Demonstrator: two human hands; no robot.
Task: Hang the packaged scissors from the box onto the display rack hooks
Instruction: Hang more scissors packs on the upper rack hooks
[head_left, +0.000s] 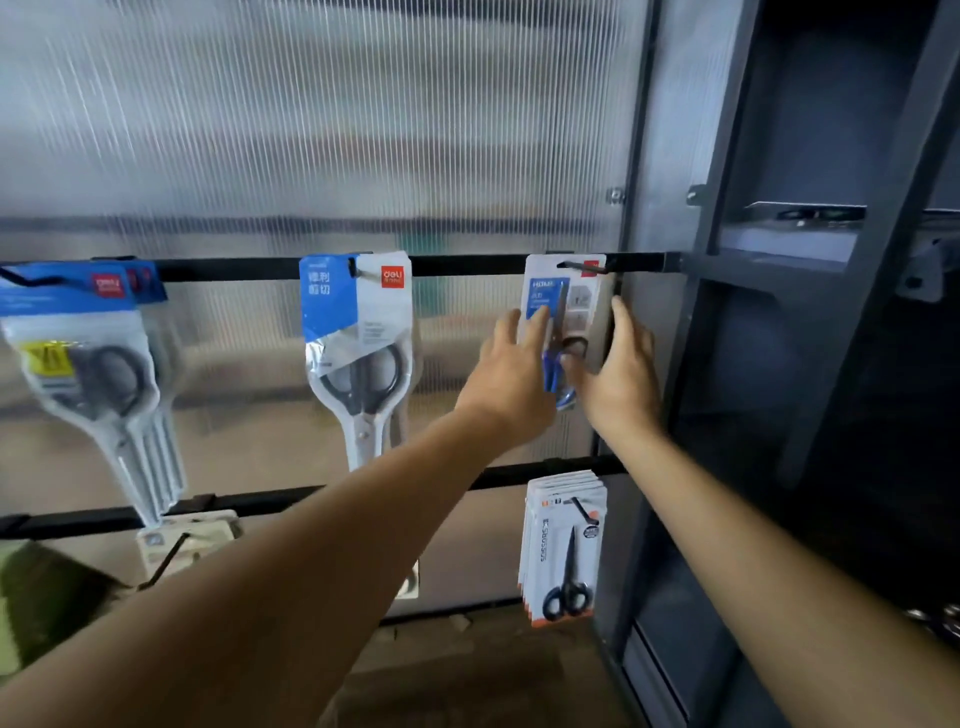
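My left hand (511, 374) rests flat-fingered on the front of the scissors pack (582, 306), steadying it. My right hand (621, 364) cups its right edge, though I cannot tell whether it truly pinches. The pack hangs on the hook (582, 267) at the right end of the top rail (467, 265) and is labelled HOME. A neighbouring pack (363, 322) reads deli; a lower pack (563, 545) reads SCISSORS.

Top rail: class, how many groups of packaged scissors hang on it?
3: a left group, a middle group and a right group. Further packs behind the front ones may be hidden.
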